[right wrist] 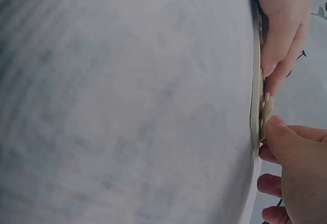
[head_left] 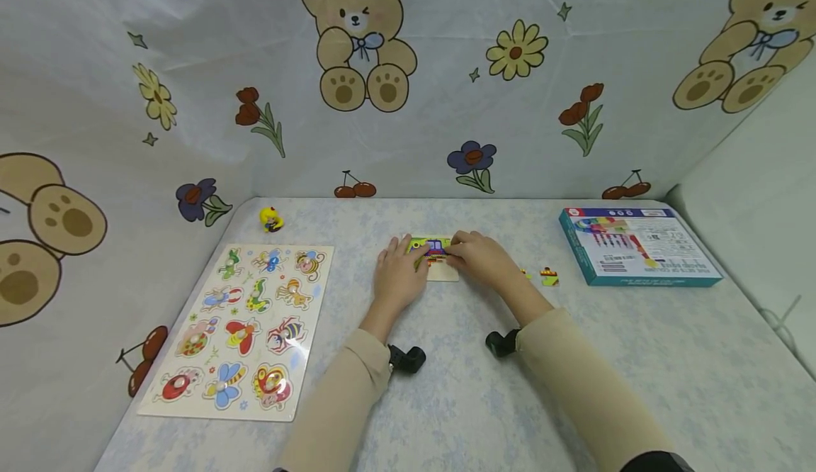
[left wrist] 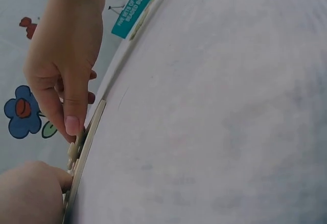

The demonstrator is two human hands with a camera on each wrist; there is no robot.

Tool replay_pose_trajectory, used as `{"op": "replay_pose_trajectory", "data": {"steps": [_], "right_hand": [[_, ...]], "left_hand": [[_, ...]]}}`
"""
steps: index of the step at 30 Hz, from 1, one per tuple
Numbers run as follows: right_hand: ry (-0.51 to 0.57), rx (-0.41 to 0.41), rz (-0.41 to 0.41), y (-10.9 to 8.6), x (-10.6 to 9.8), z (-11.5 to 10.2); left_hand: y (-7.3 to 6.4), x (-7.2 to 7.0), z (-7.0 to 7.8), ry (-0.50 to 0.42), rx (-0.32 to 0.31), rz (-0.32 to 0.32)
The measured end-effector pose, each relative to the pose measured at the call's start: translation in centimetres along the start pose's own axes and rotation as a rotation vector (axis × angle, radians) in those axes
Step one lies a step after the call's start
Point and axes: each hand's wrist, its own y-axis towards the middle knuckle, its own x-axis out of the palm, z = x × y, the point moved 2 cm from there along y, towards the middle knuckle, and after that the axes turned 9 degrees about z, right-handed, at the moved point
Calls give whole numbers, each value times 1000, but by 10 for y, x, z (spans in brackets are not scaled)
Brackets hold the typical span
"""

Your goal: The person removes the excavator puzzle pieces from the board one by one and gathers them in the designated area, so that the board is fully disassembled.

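Observation:
A small wooden jigsaw puzzle board (head_left: pixel 443 273) lies on the table, with colourful pieces showing a purple vehicle on its upper part. My left hand (head_left: pixel 399 275) rests on the board's left side, its fingers pressing on the pieces. Between thumb and fingertips, my right hand (head_left: pixel 482 258) pinches a thin puzzle piece (right wrist: pixel 265 116) at the board's right side. That piece is tilted a little above the board in the right wrist view. Its printed face is mostly hidden by the fingers. Two loose puzzle pieces, the plainer one (head_left: pixel 549 276) yellow-green and brown, lie right of the board, partly behind the right forearm.
A large insect puzzle board (head_left: pixel 255 330) lies at the left. Behind it stands a small yellow-haired figurine (head_left: pixel 270 220). At the back right is a flat teal-edged box (head_left: pixel 637 249). A patterned cloth (head_left: pixel 433 103) hangs behind the table.

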Motion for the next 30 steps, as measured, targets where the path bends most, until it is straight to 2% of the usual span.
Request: {"op": "replay_pose_trajectory", "data": {"steps": [7,12,16,20,24,30], "right_hand": [[48,-7,42,0,3,2],[118,26,17,1,4,2],[212,111,-20,4,5,1],[328,261,-63,5,5,0],[387,389,-102,5,5,0],[448,473,-135,6,4,1]], "left_hand": [[0,0,-3,-24,2,-6],[0,-2,-3,-46,2,-11],[-1,-4,-3,-60,6,-16],[-1,-5,-3,-68,3,-34],[0,-6,-3,-71,0,-45],[0,-6,-3,-75,0,-50]]}}
